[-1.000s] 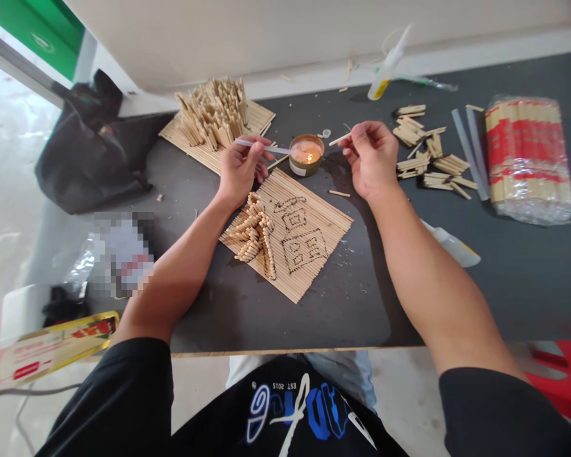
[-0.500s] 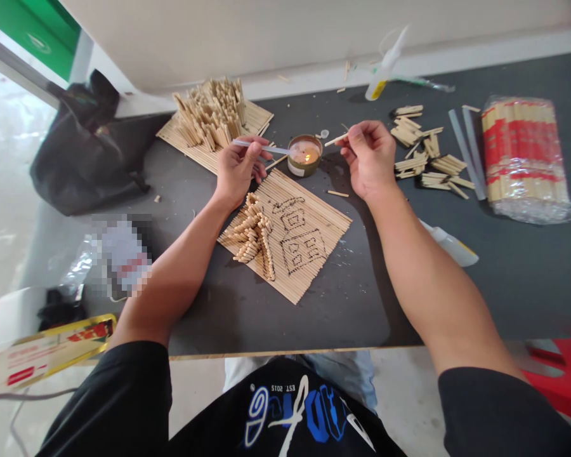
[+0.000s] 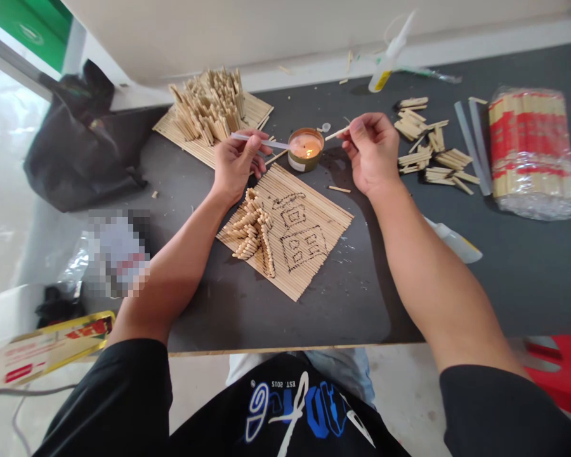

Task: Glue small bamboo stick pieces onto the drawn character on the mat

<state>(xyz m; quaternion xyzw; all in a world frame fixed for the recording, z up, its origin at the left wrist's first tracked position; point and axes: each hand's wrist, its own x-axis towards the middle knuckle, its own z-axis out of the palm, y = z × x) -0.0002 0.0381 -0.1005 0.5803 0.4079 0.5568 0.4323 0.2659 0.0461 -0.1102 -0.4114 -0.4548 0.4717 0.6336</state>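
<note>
Between my hands stands a lit candle in a round tin. My left hand pinches a translucent glue stick, its tip over the tin's left rim by the flame. On the other side my right hand is closed on a short wooden stick, its end close to the tin's right rim. Below them lies a mat of wooden sticks with characters drawn in black; short stick pieces stand upright along its left part. Behind my left hand is another stick mat with a dense cluster of upright sticks.
Piles of short sticks, two glue sticks and a plastic-wrapped stick bundle lie right. A glue bottle stands at the back; another bottle lies by my right forearm. A black bag sits left.
The view has shifted slightly. Both hands keep nearly the same places beside the candle, still holding the glue stick and the wooden stick.
</note>
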